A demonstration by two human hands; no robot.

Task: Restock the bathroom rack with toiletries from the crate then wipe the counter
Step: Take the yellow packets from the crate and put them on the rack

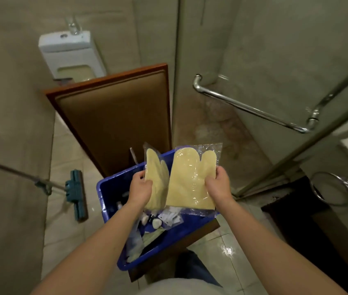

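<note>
Both packets are lifted just above the blue crate (101, 188): my left hand (140, 188) pinches the left mitt packet (157, 177) by its edge, and my right hand (218, 184) pinches the right mitt packet (191, 179). I judge they are held side by side for sorting before shelving. The crate sits on a wooden stand (210, 227) and holds small sachets (171, 217). Neither rack nor counter is in view. A brown door (115, 116) stands close behind the crate. A floor squeegee (77, 194) to the left and a glass door's bar handle (249, 107) to the right crowd the space.
</note>
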